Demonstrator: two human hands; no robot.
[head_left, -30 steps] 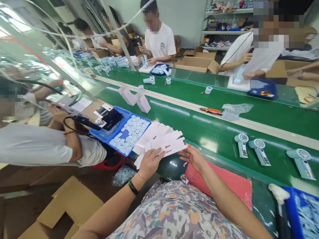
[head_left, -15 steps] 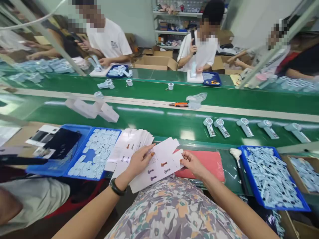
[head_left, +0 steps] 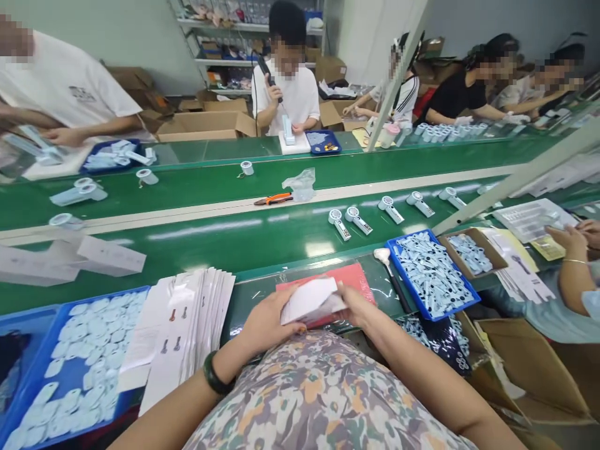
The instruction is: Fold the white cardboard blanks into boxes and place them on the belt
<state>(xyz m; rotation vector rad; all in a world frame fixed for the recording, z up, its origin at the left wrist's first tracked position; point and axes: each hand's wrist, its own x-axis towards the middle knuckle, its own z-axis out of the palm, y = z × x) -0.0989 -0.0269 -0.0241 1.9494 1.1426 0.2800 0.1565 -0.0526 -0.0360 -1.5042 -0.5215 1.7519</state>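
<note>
1 white carton (head_left: 309,299), held over the red sheet (head_left: 359,278); left hand (head_left: 268,320) clasping 1 side, right hand (head_left: 355,306) pinching the other, presumably to steady its walls. Flat cartons (head_left: 190,322), stacked at left, apparently for easy reach.

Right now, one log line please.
left hand: holds white carton | right hand: holds same carton | nearby: red pad, flat-carton stack

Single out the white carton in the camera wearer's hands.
It's the carton between the left hand and right hand, seen against the red pad. The flat ones in the stack at left, and all others, are in neither hand.
</note>
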